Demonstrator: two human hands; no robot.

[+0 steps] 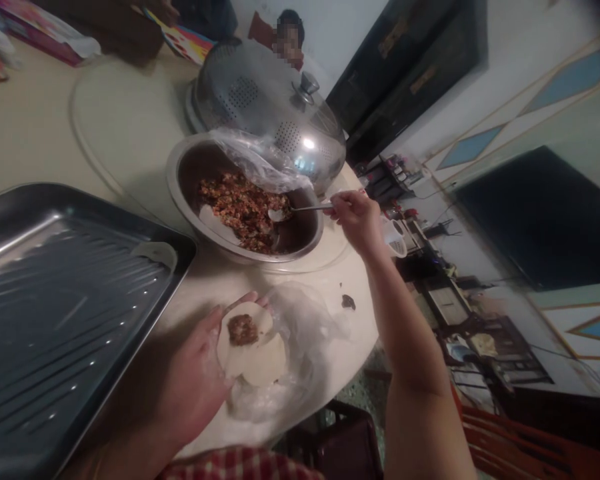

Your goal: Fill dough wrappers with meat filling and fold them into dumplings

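My left hand (195, 373) cradles a round dumpling wrapper (227, 350) with a lump of meat filling (243, 329) on it. Another pale wrapper (267, 363) shows beside and partly behind it, over a clear plastic bag (305, 333). With closed fingers, my right hand (355, 217) grips the handle of a metal spoon (280, 215). The spoon's bowl is at the right side of the minced filling (240, 207) inside a steel bowl (180, 220). Plastic film (260, 160) hangs over that bowl's far rim.
On the left is a ridged metal tray (80, 320) with one folded dumpling (156, 253) in its corner. A perforated steel pot with a domed lid (270, 100) stands behind the bowl. A dark scrap (349, 302) lies near the table's right edge. A person (290, 40) is beyond the table.
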